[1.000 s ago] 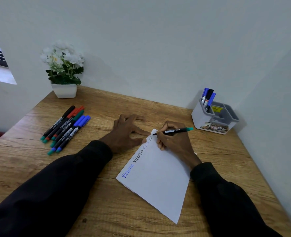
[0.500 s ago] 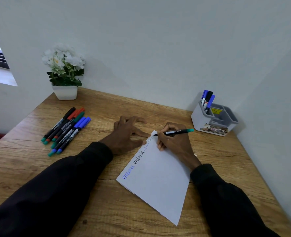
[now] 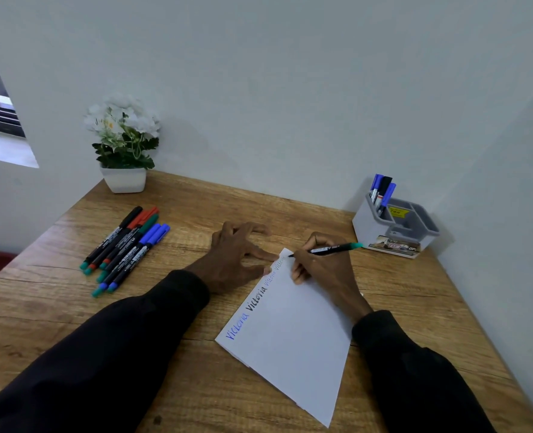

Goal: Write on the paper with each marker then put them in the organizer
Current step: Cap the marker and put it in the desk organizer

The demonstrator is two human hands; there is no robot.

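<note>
Marker (image 3: 327, 250) farther along; in right hand (image 3: 325, 271)

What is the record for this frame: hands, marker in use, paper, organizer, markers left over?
right hand: grips the green marker, tip at the far corner of the paper
left hand: fingers spread on the table, fingertips at the paper's edge
paper: words written along its left edge
organizer: three markers standing in one compartment
unused: loose markers lying at the table's left

white flower pot (image 3: 123, 179) at wooden desk's (image 3: 290, 214) far-left corner.
</note>
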